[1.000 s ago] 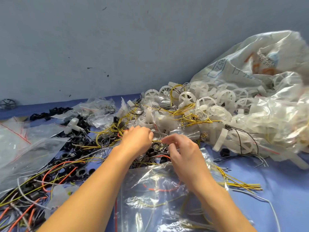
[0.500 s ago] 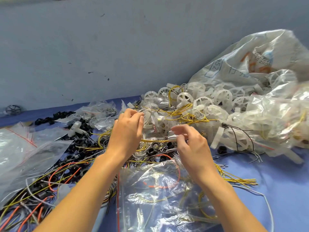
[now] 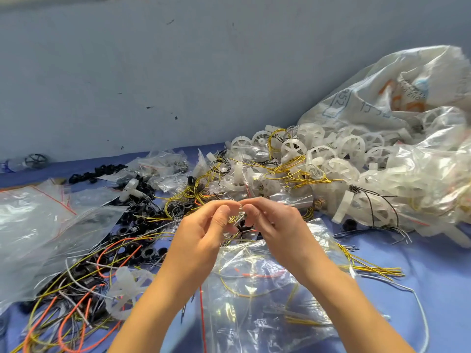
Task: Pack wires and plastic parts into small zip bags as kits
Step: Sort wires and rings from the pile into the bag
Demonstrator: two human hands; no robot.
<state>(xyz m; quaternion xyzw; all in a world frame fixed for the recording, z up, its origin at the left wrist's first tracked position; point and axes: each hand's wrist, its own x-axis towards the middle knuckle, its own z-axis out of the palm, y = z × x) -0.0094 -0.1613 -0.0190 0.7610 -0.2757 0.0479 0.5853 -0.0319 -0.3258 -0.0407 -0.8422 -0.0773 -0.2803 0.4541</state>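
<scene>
My left hand point(image 3: 204, 230) and my right hand point(image 3: 272, 222) meet fingertip to fingertip above the table, both pinching a small coil of thin yellow and grey wire point(image 3: 235, 217). Below them lie clear zip bags point(image 3: 267, 289) holding yellow and orange wires. White plastic wheels point(image 3: 326, 154) are piled at the back right, tangled with yellow wire. Black plastic rings point(image 3: 142, 250) and loose orange and yellow wires point(image 3: 76, 301) are spread at the left.
A big crumpled plastic sack point(image 3: 407, 98) of white parts fills the right. Empty clear zip bags point(image 3: 38, 220) lie at the left. A straight bundle of yellow wires point(image 3: 374, 270) rests on the blue table cover point(image 3: 433, 276). A grey wall point(image 3: 178, 72) stands behind.
Both hands lifted off the pile and came together. The wire that stretched between them is now gathered into a small coil pinched at the fingertips.
</scene>
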